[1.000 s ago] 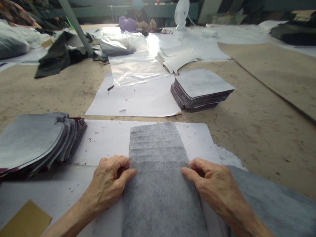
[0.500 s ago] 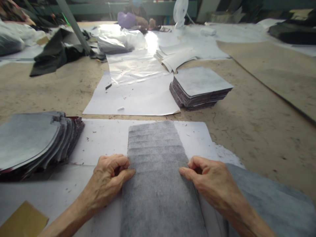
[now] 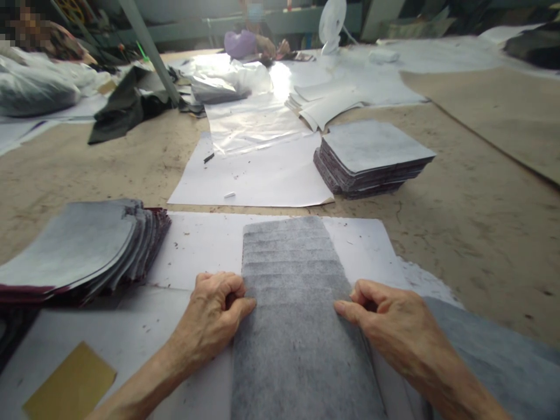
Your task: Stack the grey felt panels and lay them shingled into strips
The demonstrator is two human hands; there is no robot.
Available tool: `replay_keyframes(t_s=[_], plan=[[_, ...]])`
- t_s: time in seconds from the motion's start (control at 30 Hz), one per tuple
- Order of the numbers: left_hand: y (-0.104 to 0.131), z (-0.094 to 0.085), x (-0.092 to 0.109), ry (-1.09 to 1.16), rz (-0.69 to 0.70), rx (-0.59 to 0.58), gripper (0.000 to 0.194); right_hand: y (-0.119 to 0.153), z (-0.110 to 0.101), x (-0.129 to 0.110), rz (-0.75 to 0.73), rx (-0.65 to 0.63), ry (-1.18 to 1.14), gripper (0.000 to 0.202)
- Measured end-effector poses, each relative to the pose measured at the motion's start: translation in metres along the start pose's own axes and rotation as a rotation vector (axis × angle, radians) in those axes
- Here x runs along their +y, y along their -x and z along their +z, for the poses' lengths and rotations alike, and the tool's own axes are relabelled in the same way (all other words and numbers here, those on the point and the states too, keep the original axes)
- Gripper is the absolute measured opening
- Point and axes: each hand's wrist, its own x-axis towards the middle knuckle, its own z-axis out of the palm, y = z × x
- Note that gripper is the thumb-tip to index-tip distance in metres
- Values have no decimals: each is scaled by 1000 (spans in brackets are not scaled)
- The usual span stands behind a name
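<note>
Grey fabric panel (image 3: 297, 326) runs from six o'clock toward the centre, flat on white paper (image 3: 363, 239), with ridges crossing its far half. Around the panel, an ochre card (image 3: 70, 379) lies at eight o'clock and another grey piece (image 3: 503, 356) at four. The left hand (image 3: 210, 321) pinches the panel's nine o'clock edge between thumb and curled forefinger; the right hand (image 3: 402, 326) does likewise at three. An uneven pull could skew the panel or set a crooked crease, and loose paper underneath might slide along. Farther out, a curved stack (image 3: 87, 233) sits at ten o'clock, its ragged side liable to slump if an elbow knocks it, and a squarer stack (image 3: 380, 146) at one.
</note>
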Motion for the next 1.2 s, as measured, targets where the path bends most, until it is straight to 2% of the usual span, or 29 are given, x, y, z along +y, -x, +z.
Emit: replay_keyframes(t_s=[0.13,0.27,0.5,0.53,0.6,0.63,0.7,0.73,0.8,0.87,0.93,1.0,1.1,1.2], plan=[[1,1,1,-18,-42,22,24,0,3,4,6,12,17,26],[0,0,1,27,-52,-10,25,1,3,3,57,-19,1,26],[0,1,-3,-26,35,19,27,2,3,-4,71,-68,73,24],[1,3,-4,-57,52,30,27,4,3,-4,45,-37,114,23],[6,6,-5,-129,86,93,23,9,4,-3,-38,117,220,14],[9,8,-6,-159,106,154,18,12,5,-3,-95,222,269,11],[16,11,-6,-196,150,312,15,20,6,0,-233,402,311,19],[20,12,-6,-206,178,389,21,23,6,1,-311,443,297,23],[26,13,-5,-224,272,482,29,27,6,4,-455,433,238,25],[30,14,-4,-239,382,451,28,28,5,5,-527,347,189,26],[30,14,-5,-240,421,354,25,26,3,4,-506,248,185,27],[29,13,-5,-225,338,259,23,22,1,2,-417,155,193,26],[25,12,-6,-206,109,148,23,18,-2,-1,-251,53,192,16],[23,8,-5,-145,-19,74,22,19,-2,0,-174,8,139,13]])
